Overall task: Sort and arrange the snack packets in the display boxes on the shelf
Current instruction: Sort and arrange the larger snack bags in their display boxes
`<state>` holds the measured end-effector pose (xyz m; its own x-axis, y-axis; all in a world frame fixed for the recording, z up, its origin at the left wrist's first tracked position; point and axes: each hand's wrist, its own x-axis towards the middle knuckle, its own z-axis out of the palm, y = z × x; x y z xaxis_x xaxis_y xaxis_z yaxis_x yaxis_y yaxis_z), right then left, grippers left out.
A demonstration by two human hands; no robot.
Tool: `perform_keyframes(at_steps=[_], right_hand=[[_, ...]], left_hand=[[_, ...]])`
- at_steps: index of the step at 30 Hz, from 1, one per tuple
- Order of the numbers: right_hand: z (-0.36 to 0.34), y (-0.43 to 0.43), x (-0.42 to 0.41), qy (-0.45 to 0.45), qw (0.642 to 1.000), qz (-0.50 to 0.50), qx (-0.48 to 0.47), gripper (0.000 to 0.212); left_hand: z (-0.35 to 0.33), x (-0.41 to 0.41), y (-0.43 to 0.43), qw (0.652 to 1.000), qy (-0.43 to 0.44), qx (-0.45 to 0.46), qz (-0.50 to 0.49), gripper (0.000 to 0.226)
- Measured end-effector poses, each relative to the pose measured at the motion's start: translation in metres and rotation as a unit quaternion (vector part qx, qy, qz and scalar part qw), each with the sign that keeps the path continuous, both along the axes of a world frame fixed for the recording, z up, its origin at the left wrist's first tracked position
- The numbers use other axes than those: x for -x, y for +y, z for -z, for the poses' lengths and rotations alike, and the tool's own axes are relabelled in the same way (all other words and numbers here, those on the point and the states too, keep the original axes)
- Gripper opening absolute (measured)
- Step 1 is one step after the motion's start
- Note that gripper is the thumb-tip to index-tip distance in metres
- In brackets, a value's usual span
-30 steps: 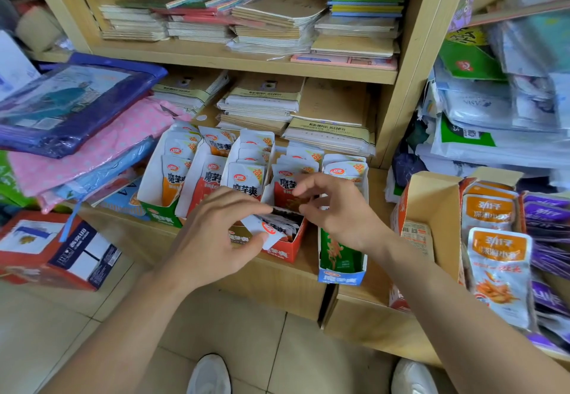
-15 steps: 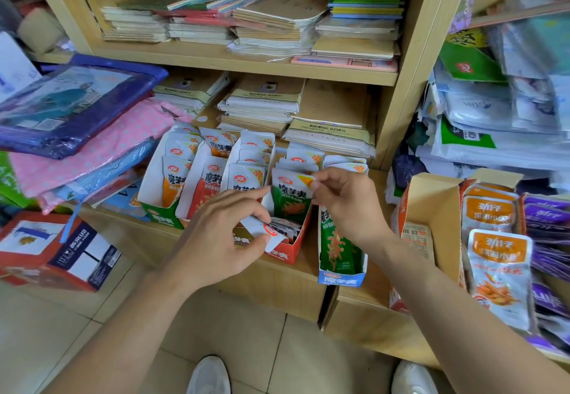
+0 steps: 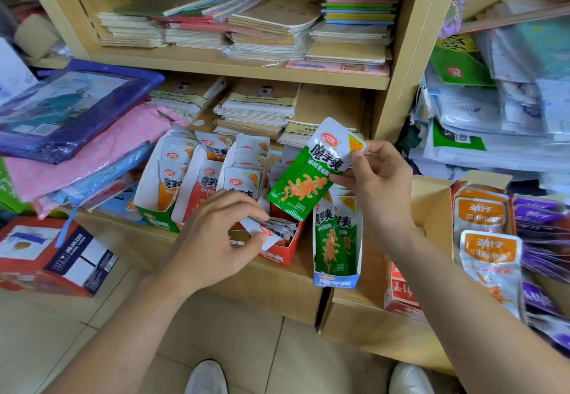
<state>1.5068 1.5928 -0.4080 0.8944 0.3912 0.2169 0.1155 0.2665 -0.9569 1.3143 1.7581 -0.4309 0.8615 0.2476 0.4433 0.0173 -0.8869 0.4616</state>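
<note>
So the right hand [image 3: 376, 184] has its fingers pinched on the edge of a green packet [image 3: 305, 181], holding it tilted in the air above the red box [image 3: 285, 253]. Left hand [image 3: 212, 239] fingers are pinching a white packet [image 3: 262, 235] at that box's front, down on the shelf [image 3: 277, 273].

Stacks of thin notebooks [image 3: 246, 28] fill the upper tier, with a pile of coloured covers [image 3: 357, 9] at its right end. Brown-covered notebooks [image 3: 259, 107] lie below. At left, a purple-edged clear pouch [image 3: 71, 107] rests on a pink dotted one [image 3: 92, 159]. A red and navy carton [image 3: 52, 258] sits on the tiled floor [image 3: 216, 332].
</note>
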Motion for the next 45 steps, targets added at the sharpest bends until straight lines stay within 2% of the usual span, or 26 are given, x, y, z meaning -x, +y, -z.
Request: perform_keyframes(at_steps=[4, 6, 8, 11, 14, 16, 19, 20, 23, 27, 30, 34, 36, 38, 40, 43, 45], right_hand=[[-0.003, -0.004, -0.008, 0.037, 0.997, 0.024, -0.059, 0.016], [-0.004, -0.005, -0.01, 0.07, 0.993, 0.01, -0.09, 0.017], [-0.005, -0.004, -0.008, 0.102, 0.988, -0.017, -0.115, 0.028], [-0.009, 0.004, 0.002, 0.129, 0.98, -0.063, -0.137, 0.03], [-0.012, 0.017, 0.022, 0.117, 0.977, -0.121, -0.129, 0.025], [-0.013, 0.026, 0.039, 0.087, 0.979, -0.156, -0.101, 0.025], [-0.013, 0.036, 0.056, 0.064, 0.977, -0.187, -0.08, 0.014], [-0.015, 0.037, 0.06, 0.04, 0.979, -0.191, -0.065, 0.008], [-0.009, 0.041, 0.062, -0.127, 0.978, -0.156, 0.052, 0.033], [0.009, 0.047, 0.074, -0.3, 0.919, -0.162, 0.197, 0.027], [0.023, 0.053, 0.079, -0.362, 0.879, -0.175, 0.257, 0.027], [0.031, 0.056, 0.076, -0.38, 0.863, -0.175, 0.282, 0.03], [0.031, 0.055, 0.074, -0.372, 0.864, -0.18, 0.287, 0.032], [0.029, 0.051, 0.072, -0.37, 0.864, -0.186, 0.286, 0.035], [0.024, 0.045, 0.07, -0.348, 0.879, -0.186, 0.268, 0.037], [0.013, 0.031, 0.056, -0.288, 0.916, -0.145, 0.24, 0.025], [0.008, 0.019, 0.041, -0.301, 0.917, -0.079, 0.25, 0.017]], left_hand=[[-0.002, 0.0, -0.002, 0.999, -0.001, 0.035, -0.012, 0.022], [-0.002, 0.002, -0.003, 0.998, -0.004, 0.062, -0.016, 0.022], [-0.001, 0.004, -0.004, 0.992, -0.023, 0.112, -0.044, 0.017], [-0.009, 0.005, -0.003, 0.966, -0.08, 0.219, -0.108, 0.02], [-0.031, 0.005, -0.005, 0.937, -0.139, 0.303, -0.101, 0.03], [-0.04, 0.007, -0.005, 0.935, -0.152, 0.31, -0.079, 0.031], [-0.043, 0.016, 0.003, 0.953, -0.143, 0.25, -0.09, 0.027], [-0.041, 0.021, 0.009, 0.952, -0.154, 0.241, -0.111, 0.027], [-0.035, 0.038, 0.038, 0.914, -0.235, 0.252, -0.216, 0.026], [-0.014, 0.056, 0.086, 0.849, -0.311, 0.264, -0.335, 0.013], [-0.001, 0.062, 0.105, 0.843, -0.307, 0.239, -0.373, 0.011], [0.011, 0.057, 0.123, 0.851, -0.285, 0.238, -0.372, 0.015], [0.018, 0.051, 0.128, 0.862, -0.249, 0.213, -0.386, 0.015], [0.026, 0.047, 0.129, 0.879, -0.172, 0.167, -0.413, 0.016], [0.032, 0.045, 0.129, 0.882, -0.119, 0.153, -0.429, 0.02], [0.036, 0.049, 0.13, 0.878, -0.095, 0.184, -0.43, 0.024], [0.037, 0.051, 0.13, 0.885, -0.075, 0.181, -0.423, 0.021]])
